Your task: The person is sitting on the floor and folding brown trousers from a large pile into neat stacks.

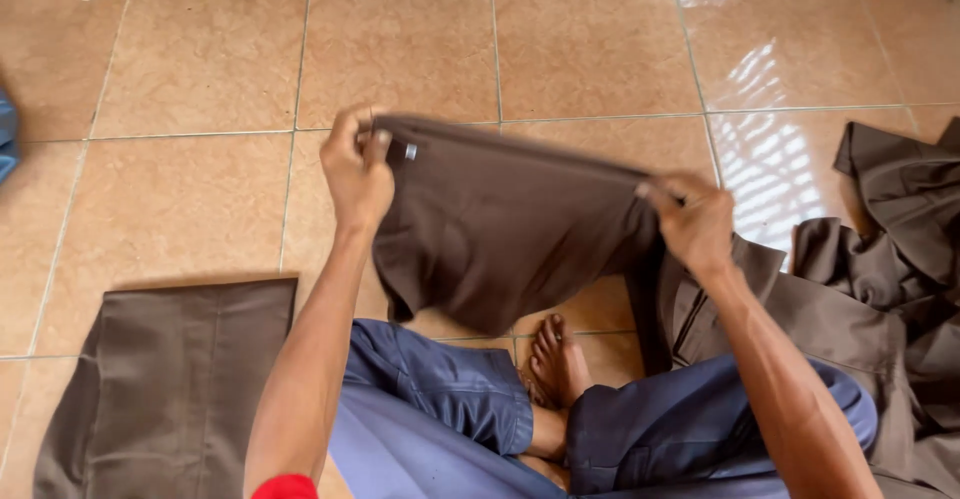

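I sit cross-legged on a tiled floor and hold up a dark brown garment (495, 224) by its top edge. My left hand (355, 171) pinches the left corner, beside a small white tag. The right corner is gripped by my right hand (695, 221). The cloth hangs down in front of my knees and bare foot (556, 364), stretched between both hands.
A folded brown garment (170, 389) lies flat on the floor at my lower left. A heap of loose brown clothes (895, 259) sits at my right. My blue trousers (450, 389) fill the bottom middle. A blue item (6, 139) shows at the left edge.
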